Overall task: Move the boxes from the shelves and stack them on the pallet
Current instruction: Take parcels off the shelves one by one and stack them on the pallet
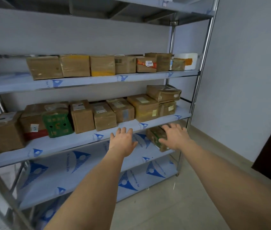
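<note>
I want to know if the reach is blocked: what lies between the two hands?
In the head view, only bare blue-filmed shelf shows between the left hand and right hand; the right hand rests on a lone box.

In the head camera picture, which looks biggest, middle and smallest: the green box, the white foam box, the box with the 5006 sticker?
1. Green box, though it is nearer the camera.
2. White foam box and 5006 box look alike.

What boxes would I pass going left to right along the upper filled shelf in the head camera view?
Large tape-wrapped brown carton → brown carton with a yellow top strip → brown carton with yellow tape along its bottom → plain brown carton → small red-striped carton labelled 5006 → white foam box at the far right.
</note>
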